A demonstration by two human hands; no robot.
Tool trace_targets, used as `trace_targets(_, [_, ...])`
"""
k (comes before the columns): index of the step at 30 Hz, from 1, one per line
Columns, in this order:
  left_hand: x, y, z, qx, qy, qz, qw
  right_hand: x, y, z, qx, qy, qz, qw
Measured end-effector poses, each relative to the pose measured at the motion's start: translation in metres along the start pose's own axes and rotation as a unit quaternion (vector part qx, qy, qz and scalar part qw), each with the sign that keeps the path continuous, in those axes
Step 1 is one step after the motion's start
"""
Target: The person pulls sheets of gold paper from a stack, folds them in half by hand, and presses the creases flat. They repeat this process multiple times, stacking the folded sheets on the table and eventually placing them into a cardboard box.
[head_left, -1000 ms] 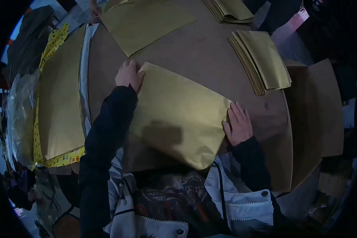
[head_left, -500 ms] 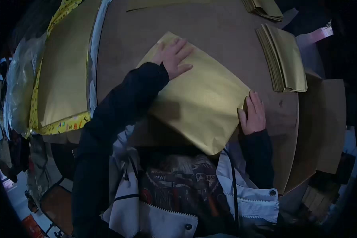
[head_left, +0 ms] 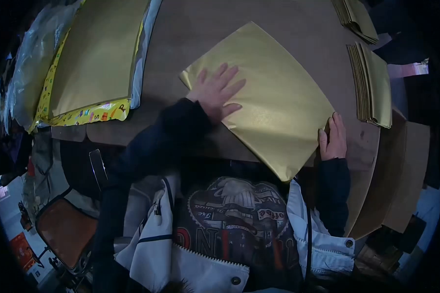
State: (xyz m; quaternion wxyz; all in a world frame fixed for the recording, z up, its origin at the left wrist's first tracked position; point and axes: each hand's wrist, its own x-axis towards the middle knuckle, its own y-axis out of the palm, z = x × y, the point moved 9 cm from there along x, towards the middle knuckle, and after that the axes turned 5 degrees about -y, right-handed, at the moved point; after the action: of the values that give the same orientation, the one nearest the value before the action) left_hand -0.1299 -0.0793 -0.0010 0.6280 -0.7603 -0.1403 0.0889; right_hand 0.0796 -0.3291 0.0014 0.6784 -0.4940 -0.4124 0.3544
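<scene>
The left hand is held open, palm down, with its fingers spread across the left part of the gold paper. The right hand is placed at the paper's right corner, its thumb set apart from its fingers; whether the edge is pinched there cannot be told. Dark sleeves are worn on both arms.

The gold paper is laid slantwise on the brown table, one corner pointed away from the body and another reaching past the near edge of the table. A slight curl is seen at its left corner, and creases are shown near the closest one.

To the right, a folded gold stack is set near the table's edge, its layers facing the paper. Another gold stack is seen farther away. Beyond the right edge, an open cardboard box is placed.

To the left, a flat gold sheet is laid on a yellow printed wrapper, with a pale strip along its right side and clear plastic at its left. Below, a chair is partly shown.
</scene>
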Motion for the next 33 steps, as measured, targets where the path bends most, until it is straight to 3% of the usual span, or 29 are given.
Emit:
trace_targets(4, [-0.016, -0.004, 0.106, 0.116, -0.142, 0.020, 0.983, -0.001, 0.002, -0.003, -0.005, 0.006, -0.003, 1.000])
trace_targets(7, [-0.013, -0.014, 0.106, 0.227, -0.172, 0.022, 0.958, 0.000, 0.001, -0.001, 0.006, -0.004, -0.026, 1.000])
trace_targets(11, [-0.008, 0.012, 0.020, 0.163, -0.078, 0.039, 0.983, 0.000, 0.001, -0.005, -0.011, -0.001, -0.042, 0.999])
trace_targets(13, [-0.015, 0.023, -0.052, 0.068, 0.032, 0.036, 0.997, 0.000, 0.000, 0.000, -0.028, -0.018, -0.060, 0.998])
trace_targets(16, [-0.040, 0.038, -0.148, -0.070, 0.201, 0.069, 0.975, 0.002, -0.004, 0.005, -0.031, 0.009, -0.051, 0.998])
trace_targets(18, [-0.054, 0.044, -0.182, 0.014, 0.274, 0.003, 0.962, 0.001, -0.004, 0.003, -0.022, 0.011, -0.044, 0.999])
trace_targets(19, [-0.051, 0.044, -0.184, -0.055, 0.275, 0.028, 0.960, 0.001, -0.004, -0.001, -0.022, 0.013, -0.052, 0.998])
trace_targets(23, [-0.038, 0.034, -0.162, -0.056, 0.210, -0.029, 0.976, 0.002, -0.008, -0.001, 0.001, -0.051, -0.023, 0.998])
trace_targets(28, [-0.032, 0.016, -0.167, -0.065, 0.213, -0.035, 0.974, 0.000, -0.011, -0.002, 0.039, -0.106, 0.033, 0.993])
trace_targets(30, [-0.026, 0.015, -0.157, -0.127, 0.173, 0.024, 0.976, 0.001, -0.014, -0.004, 0.029, -0.106, 0.030, 0.994])
trace_targets(33, [-0.020, 0.007, -0.151, -0.174, 0.136, 0.038, 0.975, 0.003, -0.017, -0.005, 0.024, -0.084, -0.007, 0.996])
